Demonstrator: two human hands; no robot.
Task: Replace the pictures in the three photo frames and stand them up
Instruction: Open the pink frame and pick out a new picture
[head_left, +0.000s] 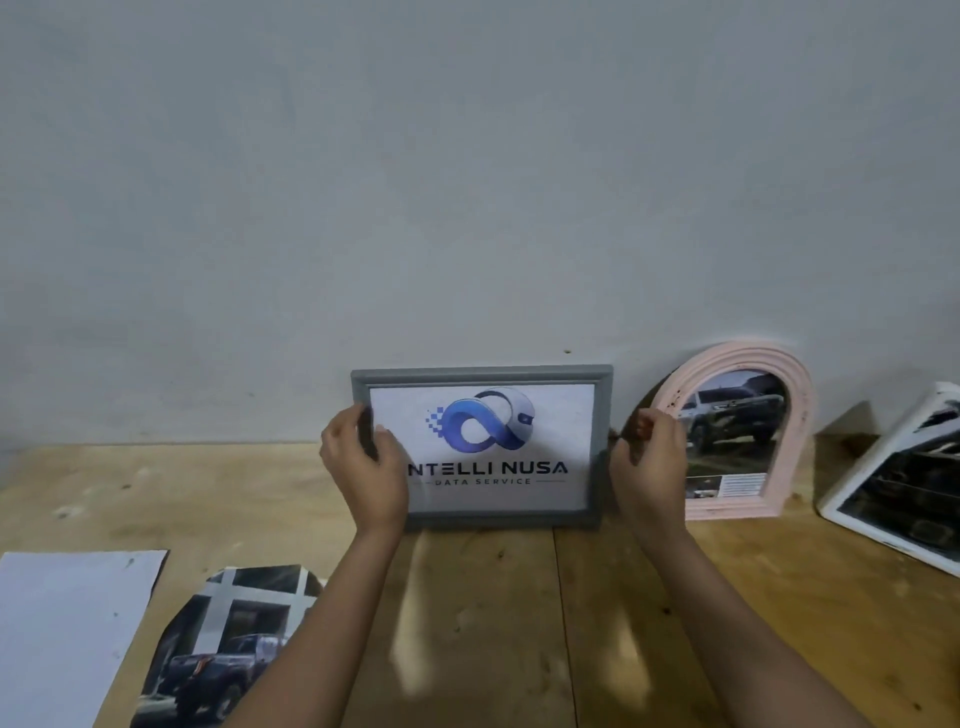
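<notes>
Hiding the first letter below the logo (483, 421), the left hand (363, 460) is gripping the grey frame (483, 375) standing on the counter (519, 597). The right hand (649, 462) is gripping its right edge, overlapping the pink frame (801, 415). The white frame (909, 483) is running off-picture.

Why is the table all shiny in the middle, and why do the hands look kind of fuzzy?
Head view: pale glare streaks lie on the wooden table below the grey frame, probably light bouncing off the wood. Head view: the left hand and right hand holding that frame look soft-edged, likely motion blur. Head view: a dark shadow sits behind the pink frame.
</notes>
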